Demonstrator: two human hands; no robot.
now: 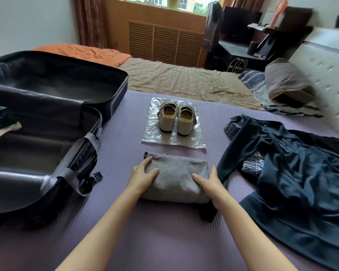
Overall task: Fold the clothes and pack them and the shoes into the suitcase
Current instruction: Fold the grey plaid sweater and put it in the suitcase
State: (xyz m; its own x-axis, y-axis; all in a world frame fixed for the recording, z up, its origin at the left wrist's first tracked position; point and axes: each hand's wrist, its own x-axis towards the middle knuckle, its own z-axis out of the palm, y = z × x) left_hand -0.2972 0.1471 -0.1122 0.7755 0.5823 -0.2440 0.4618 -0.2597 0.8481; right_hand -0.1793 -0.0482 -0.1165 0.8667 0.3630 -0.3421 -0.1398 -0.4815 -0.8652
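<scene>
- Folded grey, finely striped fabric garment (176, 178) lies on the purple ribbed mat (164, 241) covering the bed, dead centre, just in front of the person.
- Left hand (143, 174): grip spread, fingers fairly straight along the garment's left end, thumb resting on top.
- Right hand (209, 181): same on the right end, grip spread, thumb on top, fingers along the edge (their tips are partly hidden by the fabric).
- Pair of beige flat shoes with straps (176, 119) stands side by side, heels toward the person, on a clear crinkled plastic bag (155, 135) just beyond the garment.
- Black hard-shell suitcase (53, 98) lies open on the left, both halves up; a grey strap with buckle (74, 178) drapes over the near half's rim. Teal and cream cloth (0, 124) shows at its far-left edge.
- Heap of unfolded dark navy clothes (301, 173) sprawls on the right, one sleeve reaching near the right hand.
</scene>
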